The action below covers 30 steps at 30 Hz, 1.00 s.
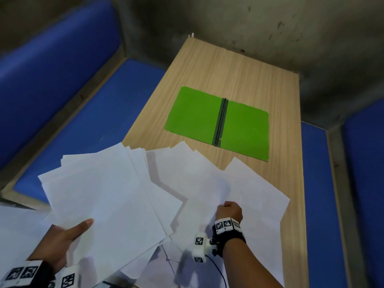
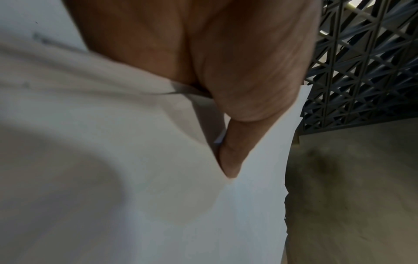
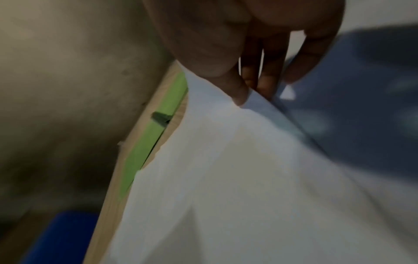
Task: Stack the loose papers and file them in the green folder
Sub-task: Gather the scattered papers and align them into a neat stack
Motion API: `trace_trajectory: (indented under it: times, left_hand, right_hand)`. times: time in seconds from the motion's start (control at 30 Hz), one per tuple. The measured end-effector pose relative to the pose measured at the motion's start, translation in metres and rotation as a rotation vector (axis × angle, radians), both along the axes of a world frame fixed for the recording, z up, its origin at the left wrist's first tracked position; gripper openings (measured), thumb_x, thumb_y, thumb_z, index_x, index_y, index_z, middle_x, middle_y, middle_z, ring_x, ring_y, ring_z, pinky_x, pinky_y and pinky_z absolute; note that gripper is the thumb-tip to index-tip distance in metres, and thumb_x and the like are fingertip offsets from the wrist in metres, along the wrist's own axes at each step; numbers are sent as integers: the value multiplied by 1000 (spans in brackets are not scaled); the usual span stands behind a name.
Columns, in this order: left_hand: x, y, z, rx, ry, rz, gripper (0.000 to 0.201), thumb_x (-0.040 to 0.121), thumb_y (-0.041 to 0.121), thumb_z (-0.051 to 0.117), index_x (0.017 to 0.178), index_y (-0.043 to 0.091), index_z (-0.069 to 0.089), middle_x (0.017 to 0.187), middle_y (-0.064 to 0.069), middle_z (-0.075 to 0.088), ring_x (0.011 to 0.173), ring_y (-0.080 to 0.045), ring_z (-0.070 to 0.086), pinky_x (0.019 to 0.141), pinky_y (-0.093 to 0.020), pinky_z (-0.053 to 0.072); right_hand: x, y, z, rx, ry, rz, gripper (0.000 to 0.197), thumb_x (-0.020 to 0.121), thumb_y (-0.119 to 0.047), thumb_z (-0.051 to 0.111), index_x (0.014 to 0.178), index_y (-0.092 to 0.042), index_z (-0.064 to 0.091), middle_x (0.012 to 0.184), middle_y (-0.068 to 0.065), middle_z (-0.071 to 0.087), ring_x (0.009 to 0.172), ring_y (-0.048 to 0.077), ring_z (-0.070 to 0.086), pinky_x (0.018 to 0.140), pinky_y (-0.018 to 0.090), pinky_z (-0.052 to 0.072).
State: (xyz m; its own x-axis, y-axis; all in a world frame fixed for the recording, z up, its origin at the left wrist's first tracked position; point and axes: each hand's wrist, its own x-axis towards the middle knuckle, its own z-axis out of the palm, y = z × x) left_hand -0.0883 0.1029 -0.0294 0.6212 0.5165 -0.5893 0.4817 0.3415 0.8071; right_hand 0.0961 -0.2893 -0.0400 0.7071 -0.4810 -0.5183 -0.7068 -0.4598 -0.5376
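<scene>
Ahead — green folder (image 1: 218,122) (beyond right hand (image 1: 229,212)).

Papers (image 1: 108,196): plain white, no print visible, grey shadows where they overlap. Folder (image 1: 193,113): bright green, dark green spine strip down the middle. Table (image 1: 228,69): light wood grain, pale tan. Bench pads (image 1: 72,121) left and right: saturated blue, tan wood trim. Far wall (image 1: 270,28): grey concrete, dark stains. Wrist bands (image 1: 227,224): black, with white blocks carrying black-and-white square marker patterns. Left wrist view: dark grey lattice (image 2: 361,71), triangle pattern.
</scene>
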Motion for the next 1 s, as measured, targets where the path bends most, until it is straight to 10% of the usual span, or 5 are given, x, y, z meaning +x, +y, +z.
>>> trace_trajectory:
  times: [0.17, 0.33, 0.47, 0.63, 1.0]
  left_hand:
    - [0, 6, 1, -32, -14, -16, 31, 81, 4, 75, 109, 16, 67, 113, -9, 72, 112, -34, 63, 106, -53, 39]
    - [1, 2, -4, -46, -16, -14, 49, 80, 8, 74, 127, 16, 62, 118, 0, 72, 113, -26, 63, 105, -48, 40]
    - [7, -3, -6, -25, 9, -25, 51, 84, 5, 71, 132, 13, 58, 122, -3, 70, 117, -27, 61, 107, -48, 38]
    - [6, -2, -11, 2, 41, -59, 48, 80, 9, 76, 126, 14, 63, 118, -4, 72, 115, -30, 64, 106, -52, 41]
    - [2, 1, -16, 62, 72, -49, 52, 82, 8, 75, 132, 14, 59, 120, -5, 69, 115, -30, 61, 105, -49, 39]
  right_hand:
    - [13, -32, 0, -189, 18, 22, 22, 89, -16, 56, 105, -4, 63, 106, 20, 62, 98, 39, 58, 79, 38, 49]
    - [13, -27, -4, -262, 318, 58, 96, 57, -51, 86, 126, -7, 35, 129, 19, 42, 119, 40, 45, 91, 50, 45]
    - [8, -22, -16, -77, 263, -2, 72, 73, -27, 82, 130, -9, 42, 113, 11, 49, 98, 24, 52, 81, 30, 44]
    - [4, -32, -9, -44, 146, 136, 19, 75, -8, 74, 92, -1, 67, 76, 9, 63, 76, 26, 62, 65, 26, 48]
    - [-19, -114, 2, 185, 60, 99, 45, 74, -5, 79, 114, 7, 63, 109, 20, 68, 100, 32, 63, 88, 38, 49]
